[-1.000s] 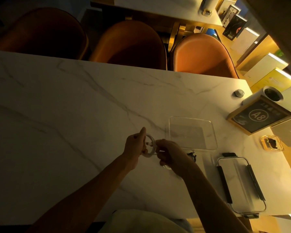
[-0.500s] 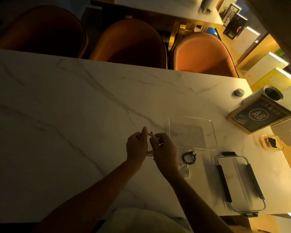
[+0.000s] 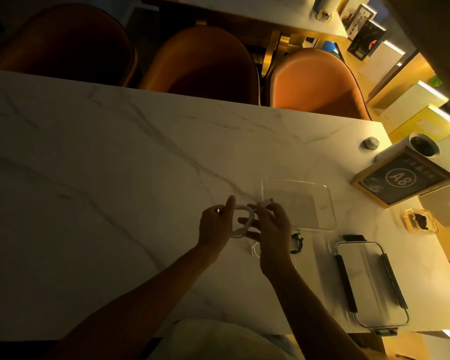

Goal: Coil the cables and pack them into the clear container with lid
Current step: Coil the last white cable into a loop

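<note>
White cable (image 3: 240,221) coil between both hands' fingers (image 3: 230,203)

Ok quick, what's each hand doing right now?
Left hand: closed on the white cable coil.
Right hand: closed on the same cable's free end.

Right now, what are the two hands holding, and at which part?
Both hold the white cable: the left hand grips the coiled loop at its left side, the right hand pinches the free end near the connector.
</note>
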